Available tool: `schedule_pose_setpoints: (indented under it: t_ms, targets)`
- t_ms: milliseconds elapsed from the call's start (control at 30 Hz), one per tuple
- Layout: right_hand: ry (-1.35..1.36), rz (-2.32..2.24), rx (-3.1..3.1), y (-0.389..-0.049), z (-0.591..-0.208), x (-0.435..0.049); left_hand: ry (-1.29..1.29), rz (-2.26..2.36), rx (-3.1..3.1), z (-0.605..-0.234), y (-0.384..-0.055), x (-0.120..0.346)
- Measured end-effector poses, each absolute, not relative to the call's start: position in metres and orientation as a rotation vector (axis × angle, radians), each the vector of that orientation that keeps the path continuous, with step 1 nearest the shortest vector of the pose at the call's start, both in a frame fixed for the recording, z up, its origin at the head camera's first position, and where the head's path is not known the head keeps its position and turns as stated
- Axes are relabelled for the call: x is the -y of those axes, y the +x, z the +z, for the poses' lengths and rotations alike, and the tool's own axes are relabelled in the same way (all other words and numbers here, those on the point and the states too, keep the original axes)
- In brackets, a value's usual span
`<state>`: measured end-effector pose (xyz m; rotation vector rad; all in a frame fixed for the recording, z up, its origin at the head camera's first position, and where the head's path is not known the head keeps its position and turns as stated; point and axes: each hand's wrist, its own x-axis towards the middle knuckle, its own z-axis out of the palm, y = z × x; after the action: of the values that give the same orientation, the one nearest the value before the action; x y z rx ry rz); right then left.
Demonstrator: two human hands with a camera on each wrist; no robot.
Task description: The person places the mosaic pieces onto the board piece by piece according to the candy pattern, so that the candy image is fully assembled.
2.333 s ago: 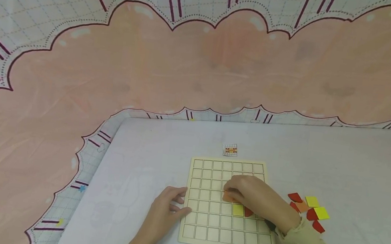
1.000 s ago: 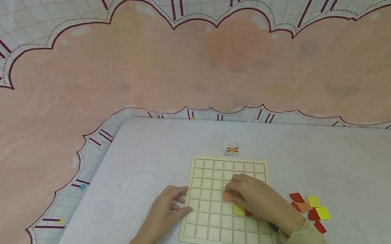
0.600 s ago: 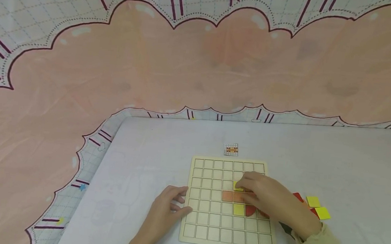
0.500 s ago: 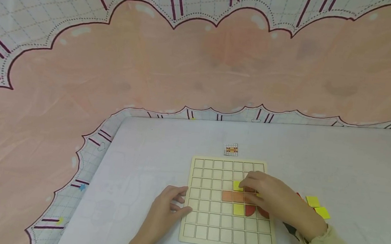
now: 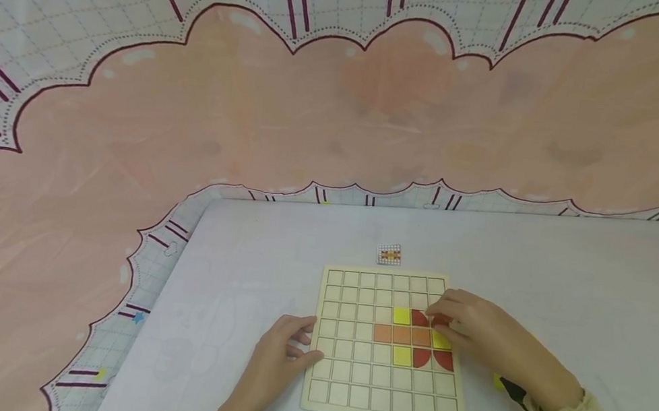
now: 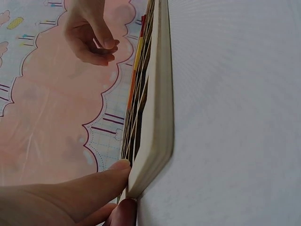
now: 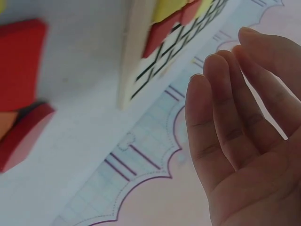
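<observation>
The left hand [image 5: 279, 349], fingers parted and relaxed, touches the left edge of the pale grid board [image 5: 341, 372] with its thumb and a fingertip; the right hand [image 5: 471, 323], fingers loosely bent and holding nothing, hovers over the right side. On the white table [image 5: 238, 256], the board lies flat and nearly square, 3 orange squares [image 5: 401, 335] running left to right between yellow squares [image 5: 402, 356] and curved-edged red pieces [image 5: 444, 361].
</observation>
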<state>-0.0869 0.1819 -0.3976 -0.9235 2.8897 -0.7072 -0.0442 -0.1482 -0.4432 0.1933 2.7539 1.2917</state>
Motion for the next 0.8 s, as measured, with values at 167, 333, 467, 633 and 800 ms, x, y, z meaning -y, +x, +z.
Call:
schedule_pose_setpoints:
  t_ms: [167,333,467,633,800]
  targets:
    - [-0.831,-0.694,-2.880,-0.085,-0.400,-0.192,0.192,1.280,-2.755,-0.442,-0.044,0.148]
    - [-0.791,-0.708,-2.875,-0.085,-0.400,-0.204,0.200,1.261,-2.765,-0.442,-0.044,0.148]
    - [-0.761,-0.692,-2.890,-0.085,-0.400,-0.214,0.198,1.249,-2.771,-0.442,-0.044,0.147]
    - [-0.683,-0.662,-2.887,-0.084,-0.404,-0.225,0.187,1.243,-2.776,-0.441,-0.044,0.147]
    - [-0.689,-0.643,-2.907,-0.082,-0.411,-0.236,0.174,1.246,-2.766,-0.442,-0.043,0.146]
